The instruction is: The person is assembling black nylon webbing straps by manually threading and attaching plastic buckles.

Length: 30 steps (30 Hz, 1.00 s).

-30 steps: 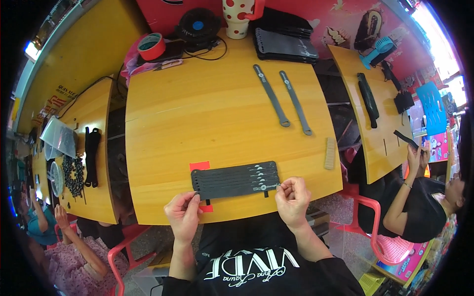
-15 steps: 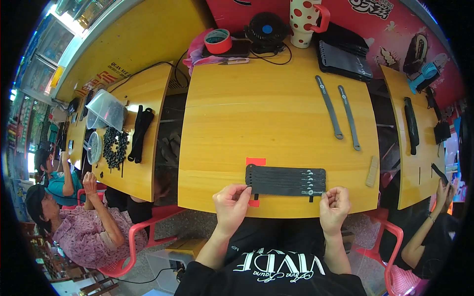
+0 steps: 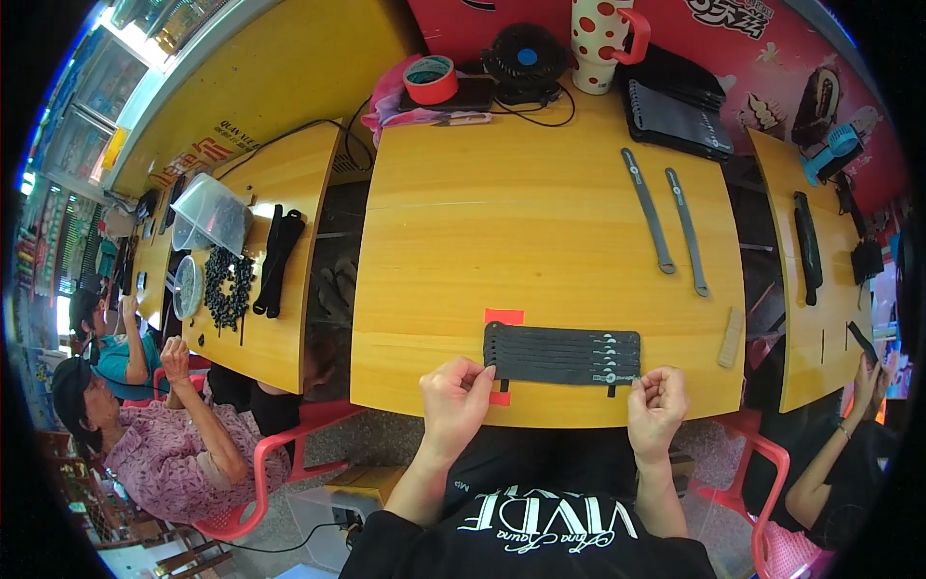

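Observation:
A row of dark grey flat straps point(image 3: 555, 354) lies overlapped at the table's near edge, with holed ends on the left and pale printed marks toward the right. My left hand point(image 3: 453, 398) is closed in a pinch at the left end of the nearest strap. At that strap's right end, my right hand point(image 3: 658, 405) pinches with thumb and forefinger, its other fingers curled. The fingertips cover both ends. Red tape point(image 3: 504, 317) shows beyond the row's left end, and another bit peeks out on the near side. Two similar loose straps point(image 3: 647, 211) lie farther right.
At the back stand a stack of dark straps point(image 3: 678, 118), a spotted tumbler point(image 3: 592, 48), a black fan point(image 3: 526, 60) and a red tape roll point(image 3: 430, 80). A tan strip point(image 3: 730, 337) lies at the right edge. People sit at side tables left and right.
The view has shifted slightly, moving the scene a little to the right. Both hands keep their pinch on the nearest strap, whose printed end now sits closer against the row.

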Tool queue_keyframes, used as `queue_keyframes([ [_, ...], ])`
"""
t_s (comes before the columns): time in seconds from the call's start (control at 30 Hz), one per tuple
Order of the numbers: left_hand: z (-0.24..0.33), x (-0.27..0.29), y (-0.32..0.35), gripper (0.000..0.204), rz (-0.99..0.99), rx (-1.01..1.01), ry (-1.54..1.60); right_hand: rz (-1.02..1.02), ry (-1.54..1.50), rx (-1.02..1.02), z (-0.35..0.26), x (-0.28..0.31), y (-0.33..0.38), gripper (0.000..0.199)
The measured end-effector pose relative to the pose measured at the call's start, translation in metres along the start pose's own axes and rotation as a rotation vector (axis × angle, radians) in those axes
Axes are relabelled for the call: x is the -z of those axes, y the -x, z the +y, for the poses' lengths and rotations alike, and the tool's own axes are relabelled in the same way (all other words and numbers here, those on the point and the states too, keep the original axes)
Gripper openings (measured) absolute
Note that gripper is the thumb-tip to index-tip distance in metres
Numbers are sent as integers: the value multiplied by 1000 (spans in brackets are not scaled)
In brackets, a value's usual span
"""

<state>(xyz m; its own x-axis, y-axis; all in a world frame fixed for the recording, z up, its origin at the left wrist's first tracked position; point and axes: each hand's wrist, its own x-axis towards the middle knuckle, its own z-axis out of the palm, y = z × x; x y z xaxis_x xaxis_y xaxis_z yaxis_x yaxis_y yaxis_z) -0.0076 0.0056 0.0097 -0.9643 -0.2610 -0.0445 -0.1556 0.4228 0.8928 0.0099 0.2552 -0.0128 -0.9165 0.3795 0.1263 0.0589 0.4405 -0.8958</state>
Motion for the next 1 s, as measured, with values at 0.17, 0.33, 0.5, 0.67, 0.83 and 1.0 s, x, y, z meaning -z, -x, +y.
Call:
queue_keyframes([
  [0.17, 0, 2, -3, 12, -23, -38, -98, -3, 7, 9, 2, 1, 0, 22],
  [0.33, 3, 3, -4, 14, -42, -5, -89, 7, 1, 6, 2, 0, 0, 22],
  [0.5, 5, 8, -9, 16, -76, -2, -156, 5, -4, 9, 1, -2, 0, 22],
  [0.67, 9, 12, -16, 19, -136, 20, -233, 5, 8, 11, 4, -1, 0, 22],
  [0.83, 10, 17, -20, 20, -208, 69, -281, 6, 2, 3, 0, -1, -2, 21],
  [1.0, 3, 13, -23, 17, -213, -6, -277, 36, 31, -9, -2, 1, 0, 21],
])
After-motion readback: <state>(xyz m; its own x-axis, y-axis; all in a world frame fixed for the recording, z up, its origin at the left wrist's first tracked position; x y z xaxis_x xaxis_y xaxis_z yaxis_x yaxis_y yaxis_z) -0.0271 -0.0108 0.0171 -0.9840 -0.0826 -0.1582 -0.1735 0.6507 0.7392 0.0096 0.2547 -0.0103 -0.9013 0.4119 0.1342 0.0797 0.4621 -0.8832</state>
